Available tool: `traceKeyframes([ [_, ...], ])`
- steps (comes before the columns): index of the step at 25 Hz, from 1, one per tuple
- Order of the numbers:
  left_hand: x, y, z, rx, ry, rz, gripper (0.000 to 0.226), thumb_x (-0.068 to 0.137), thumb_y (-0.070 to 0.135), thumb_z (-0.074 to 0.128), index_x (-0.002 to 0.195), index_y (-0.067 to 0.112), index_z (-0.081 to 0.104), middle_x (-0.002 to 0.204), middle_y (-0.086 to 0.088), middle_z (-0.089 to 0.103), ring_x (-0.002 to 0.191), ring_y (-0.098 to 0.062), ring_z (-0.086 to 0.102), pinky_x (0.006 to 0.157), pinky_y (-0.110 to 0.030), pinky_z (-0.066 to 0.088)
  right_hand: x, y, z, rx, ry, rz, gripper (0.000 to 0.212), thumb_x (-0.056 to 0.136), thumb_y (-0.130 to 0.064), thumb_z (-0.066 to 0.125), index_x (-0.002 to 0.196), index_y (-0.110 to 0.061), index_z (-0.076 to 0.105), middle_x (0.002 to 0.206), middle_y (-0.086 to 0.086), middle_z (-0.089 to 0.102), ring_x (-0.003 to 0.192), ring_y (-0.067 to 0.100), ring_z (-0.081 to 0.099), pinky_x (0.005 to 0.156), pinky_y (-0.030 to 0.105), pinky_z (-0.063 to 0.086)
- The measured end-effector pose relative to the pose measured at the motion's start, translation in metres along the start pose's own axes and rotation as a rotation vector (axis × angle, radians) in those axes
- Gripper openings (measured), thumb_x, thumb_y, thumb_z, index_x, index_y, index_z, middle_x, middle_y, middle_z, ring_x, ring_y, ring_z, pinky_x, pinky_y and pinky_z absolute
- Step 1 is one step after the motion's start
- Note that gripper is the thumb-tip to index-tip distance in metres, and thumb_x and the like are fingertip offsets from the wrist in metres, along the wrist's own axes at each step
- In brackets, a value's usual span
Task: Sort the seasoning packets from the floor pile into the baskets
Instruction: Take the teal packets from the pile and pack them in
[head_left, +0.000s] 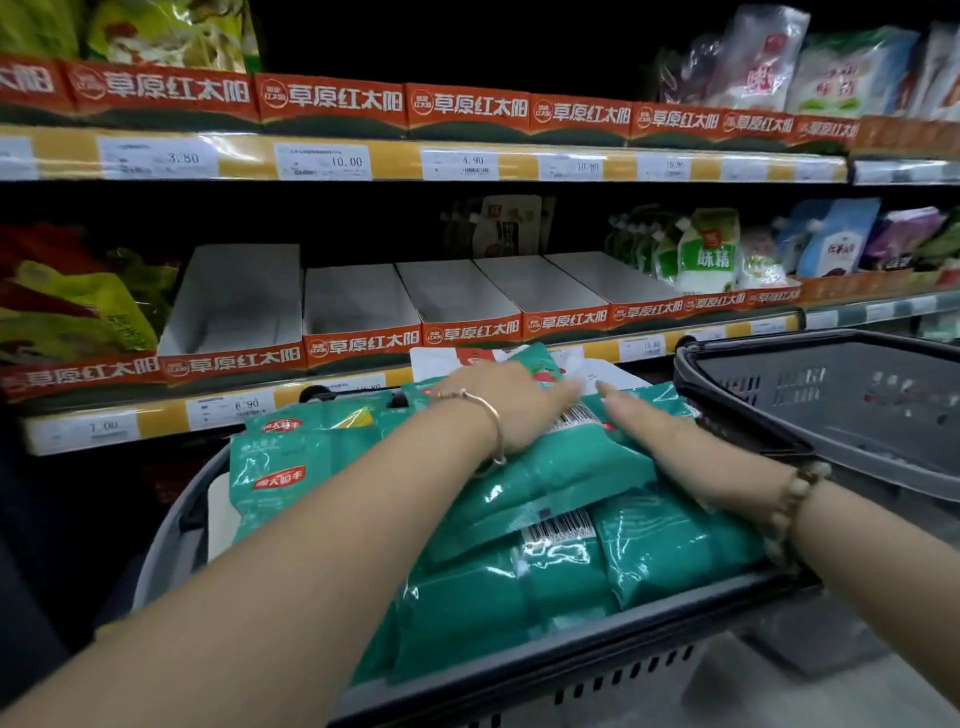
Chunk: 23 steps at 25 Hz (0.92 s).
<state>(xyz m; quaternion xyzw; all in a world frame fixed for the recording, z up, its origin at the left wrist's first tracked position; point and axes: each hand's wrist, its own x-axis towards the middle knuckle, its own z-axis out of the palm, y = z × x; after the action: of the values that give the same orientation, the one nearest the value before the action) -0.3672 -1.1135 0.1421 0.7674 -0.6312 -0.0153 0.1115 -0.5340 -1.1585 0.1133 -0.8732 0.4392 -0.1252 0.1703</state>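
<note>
Head view faces supermarket shelving whose yellow price-tag strips (249, 156) run along each shelf edge. On the middle shelf at the left lie yellow-green plastic bags (78, 312). Beside them stands a row of bare white cardboard trays with orange-red printed fronts (358, 301), and further right stand white-and-green spouted pouches (709, 254).

Below the shelves, a dark grey plastic shopping basket (571, 639) is heaped with glossy teal seasoning packets (467, 587), some showing barcodes. A white packet with red print (608, 371) lies at its far end.

The left grip (511, 402), with a gold bangle on its wrist, is released. Its fingers lie straight and flat on the topmost teal packet (545, 478). Just to its right, the right grip (639, 415), with a beaded bracelet on its wrist, is likewise released and rests with straight fingers on the same packet. That packet lies tilted across the heap, under both palms.

At the far right sits a second grey slotted basket (831, 395), its corner touching the first basket.
</note>
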Motion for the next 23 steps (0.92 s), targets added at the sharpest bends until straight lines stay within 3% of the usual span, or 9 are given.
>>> traceKeyframes([
  [2,-0.005,0.004,0.01,0.066,-0.042,-0.012,0.101,0.067,0.087,0.015,0.139,0.021,0.036,0.146,-0.012,0.037,0.129,-0.032,0.04,0.101,-0.053,0.034,0.013,-0.005,0.002,-0.033,0.05,-0.058,0.033,0.101,-0.034,0.032,0.127,-0.023,0.05,0.118,-0.006,0.065,0.11,0.004,0.059,0.081,0.018,0.051],
  [4,0.001,0.006,0.011,0.178,-0.002,0.009,0.095,0.072,0.084,0.018,0.146,0.024,0.025,0.151,-0.011,0.029,0.135,-0.033,0.031,0.105,-0.056,0.028,0.011,0.002,0.005,0.015,-0.078,-0.087,0.044,0.102,-0.034,0.024,0.144,-0.02,0.03,0.146,-0.003,0.036,0.138,0.014,0.029,0.112,0.033,0.023],
  [6,0.014,0.008,0.006,0.203,-0.006,0.041,0.082,0.081,0.075,0.019,0.143,0.024,0.033,0.146,-0.012,0.037,0.128,-0.032,0.039,0.102,-0.052,0.032,0.017,0.0,0.006,-0.016,-0.132,0.044,0.046,0.1,-0.045,0.015,0.146,-0.036,0.02,0.15,-0.01,0.023,0.143,0.013,0.009,0.113,0.054,-0.003],
  [9,0.036,0.008,0.0,0.194,-0.099,0.053,0.062,0.088,0.061,0.019,0.126,0.022,0.049,0.13,-0.01,0.053,0.105,-0.029,0.05,0.097,-0.046,0.038,0.01,-0.001,-0.001,0.088,-0.12,0.108,0.055,0.095,-0.057,0.012,0.146,-0.039,0.019,0.156,-0.009,0.015,0.144,0.013,0.004,0.113,0.056,-0.008],
  [13,0.046,0.011,0.002,0.17,-0.272,0.104,0.058,0.093,0.052,0.019,0.139,0.02,0.037,0.145,-0.011,0.038,0.12,-0.029,0.043,0.1,-0.04,0.034,0.01,0.0,0.007,0.048,-0.115,0.153,0.052,0.096,-0.054,0.009,0.146,-0.041,0.013,0.157,-0.007,0.007,0.143,0.018,-0.003,0.109,0.05,-0.015],
  [15,0.044,0.011,0.003,0.182,-0.281,0.134,0.056,0.094,0.05,0.02,0.138,0.021,0.037,0.143,-0.011,0.038,0.125,-0.031,0.039,0.099,-0.039,0.032,0.01,0.004,0.01,0.019,-0.116,0.143,0.05,0.097,-0.052,0.009,0.146,-0.041,0.013,0.157,-0.005,0.006,0.143,0.019,-0.003,0.109,0.05,-0.015],
  [19,0.033,0.01,0.004,0.15,0.109,0.125,0.038,0.092,0.045,0.032,0.087,0.019,0.059,0.088,-0.004,0.06,0.074,-0.019,0.053,0.064,-0.03,0.041,0.015,0.011,0.01,-0.007,-0.044,0.079,0.062,0.091,-0.063,0.013,0.146,-0.036,0.022,0.156,-0.005,0.016,0.144,0.015,0.008,0.115,0.052,-0.003],
  [21,0.026,0.007,0.001,0.094,0.071,0.124,0.036,0.093,0.043,0.035,0.091,0.02,0.063,0.087,-0.003,0.062,0.071,-0.016,0.052,0.058,-0.028,0.037,0.013,0.012,0.005,0.046,0.009,0.08,0.08,0.08,-0.074,0.024,0.147,-0.03,0.022,0.154,-0.004,0.025,0.14,0.017,0.023,0.115,0.043,0.016],
  [23,0.02,0.0,-0.008,0.075,0.012,0.134,0.037,0.093,0.044,0.037,0.107,0.022,0.063,0.101,-0.002,0.064,0.085,-0.02,0.055,0.071,-0.032,0.042,0.011,0.011,-0.003,0.137,0.066,0.078,0.085,0.078,-0.072,0.04,0.148,-0.027,0.02,0.151,-0.001,0.03,0.135,0.019,0.033,0.108,0.036,0.027],
])
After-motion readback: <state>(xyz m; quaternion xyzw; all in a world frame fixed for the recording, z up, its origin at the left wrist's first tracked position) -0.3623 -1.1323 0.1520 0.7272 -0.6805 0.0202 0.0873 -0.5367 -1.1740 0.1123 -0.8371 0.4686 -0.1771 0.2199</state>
